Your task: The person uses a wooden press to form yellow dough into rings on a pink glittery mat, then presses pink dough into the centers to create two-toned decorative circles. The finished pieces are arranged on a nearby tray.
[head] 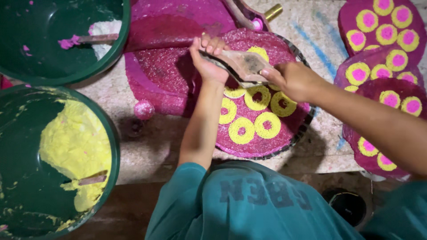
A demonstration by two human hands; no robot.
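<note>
My left hand (209,60) and my right hand (291,80) together grip a worn, brownish diamond-shaped mould (242,66), one at each end. They hold it just above a round magenta disc (262,142) on a dark tray. Several yellow rings (267,125) with pink centres lie on that disc, and one yellow patch (260,52) shows behind the mould.
At lower left stands a green tub (116,151) of yellow paste with a stick in it. The green tub (120,40) at top left holds white paste and a pink-tipped stick. Finished magenta discs (382,53) with yellow-and-pink circles lie at right. A pink ball (144,109) rests on the sandy surface.
</note>
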